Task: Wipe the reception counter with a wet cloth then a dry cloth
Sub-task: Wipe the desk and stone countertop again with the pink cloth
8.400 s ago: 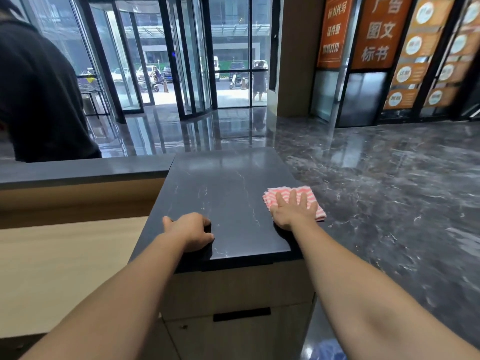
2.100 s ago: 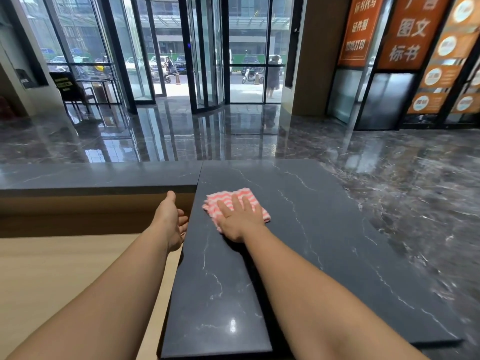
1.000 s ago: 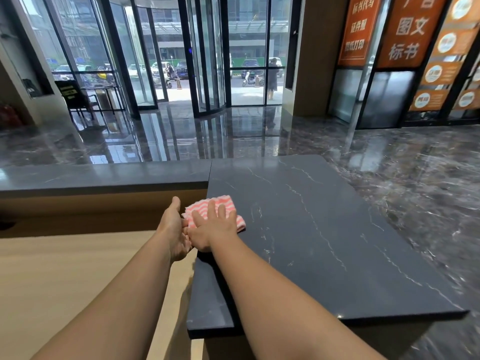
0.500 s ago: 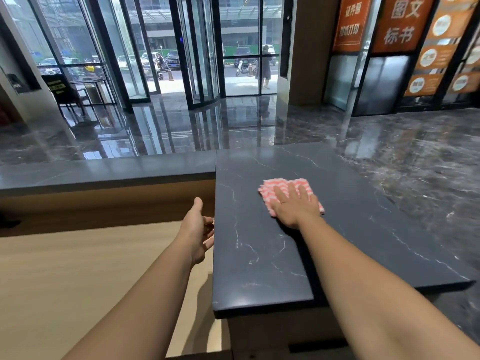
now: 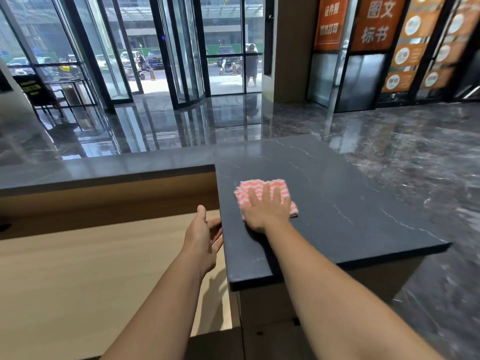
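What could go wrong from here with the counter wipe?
1. The right hand presses the pink striped cloth flat without gripping it, fairly near the left edge of the counter. A leftward stroke could slide it off onto the lower wooden desk.
2. The cloth covers little of the slab, so the far right corner may get missed.

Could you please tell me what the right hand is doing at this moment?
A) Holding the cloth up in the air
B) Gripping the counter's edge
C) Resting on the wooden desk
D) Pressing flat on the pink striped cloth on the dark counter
D: the right hand lies with straight fingers on the cloth, which sits on the counter.
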Motion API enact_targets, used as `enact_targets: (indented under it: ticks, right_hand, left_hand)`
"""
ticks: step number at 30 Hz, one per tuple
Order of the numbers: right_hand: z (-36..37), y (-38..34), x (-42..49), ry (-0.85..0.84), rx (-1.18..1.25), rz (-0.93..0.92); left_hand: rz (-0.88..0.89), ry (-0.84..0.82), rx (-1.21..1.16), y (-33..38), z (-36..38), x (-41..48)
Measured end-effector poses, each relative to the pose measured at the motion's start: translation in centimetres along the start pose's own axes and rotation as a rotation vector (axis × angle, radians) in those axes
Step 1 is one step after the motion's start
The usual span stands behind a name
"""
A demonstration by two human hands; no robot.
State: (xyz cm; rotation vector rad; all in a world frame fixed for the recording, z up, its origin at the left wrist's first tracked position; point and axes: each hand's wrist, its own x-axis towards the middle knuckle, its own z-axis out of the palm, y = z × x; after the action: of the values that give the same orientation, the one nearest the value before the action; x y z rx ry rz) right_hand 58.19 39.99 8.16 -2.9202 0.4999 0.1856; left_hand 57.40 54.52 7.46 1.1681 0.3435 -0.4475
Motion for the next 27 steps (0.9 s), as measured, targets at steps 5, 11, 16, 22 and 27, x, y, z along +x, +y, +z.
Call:
enact_targets:
  ticks: [5,11,16,22,27]
  right_hand:
    - [1.5,-5.5,-3.0,-0.039,-0.005,-0.152]
    - [1.7,-4.8,-3.7,-0.024,-0.025,-0.25]
    - [0.9,-0.6,-2.8,0.0,-0.013,-0.194]
    - [-0.9,7.8,-1.7,0.01,0.013,0.022]
    - [-1.5,9.8,-1.7,0.011,0.036,0.136]
  left_hand:
    - [-0.045,-0.12,-0.167,-0.2,-0.5,-0.6]
    - [-0.023,-0.098,-0.237,-0.3,-0.7,-0.8]
    - [0.002,-0.038,-0.128,0.0,0.4,-1.7]
    - [0.004,-0.025,-0.118,-0.4,0.4,-2.1]
    - [-0.019,-0.01,-0.117,-0.5,-0.3,-3.6]
